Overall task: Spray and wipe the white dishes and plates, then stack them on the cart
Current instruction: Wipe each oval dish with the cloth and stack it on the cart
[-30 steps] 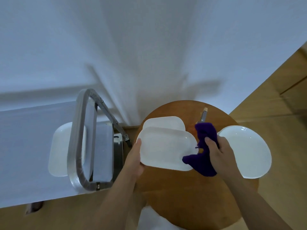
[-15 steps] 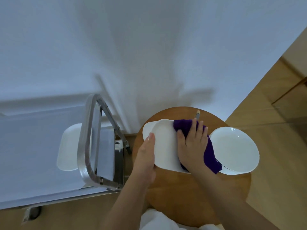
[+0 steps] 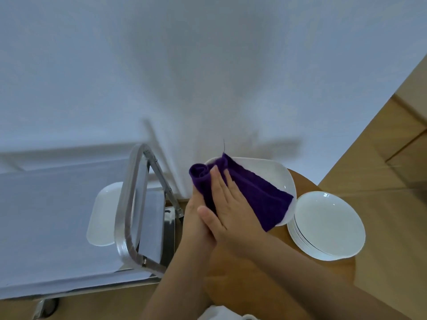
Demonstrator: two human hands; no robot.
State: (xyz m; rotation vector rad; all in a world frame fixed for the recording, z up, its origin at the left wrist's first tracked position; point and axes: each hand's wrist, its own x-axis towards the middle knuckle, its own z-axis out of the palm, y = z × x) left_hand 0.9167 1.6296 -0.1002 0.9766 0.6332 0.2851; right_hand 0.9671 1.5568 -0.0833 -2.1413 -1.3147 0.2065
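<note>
Two hands work together over a white rectangular dish (image 3: 270, 174), which is lifted and tilted above the round wooden table (image 3: 332, 280). The right hand (image 3: 227, 209) lies flat on a purple cloth (image 3: 251, 195), fingers straight and spread, pressing it against the dish's face. The left hand (image 3: 194, 218) sits under and behind the right one at the dish's near-left edge; the right hand and the cloth cover most of it, so I cannot tell how its fingers lie. One corner of the cloth bunches into a roll past the fingertips. Just beside the dish, to the right on the table, rests a stack of round white plates (image 3: 328, 225). To the left stands a metal cart (image 3: 129, 204) with a curved handle, and one white dish (image 3: 104, 215) already lies on its cloth-covered top.
</note>
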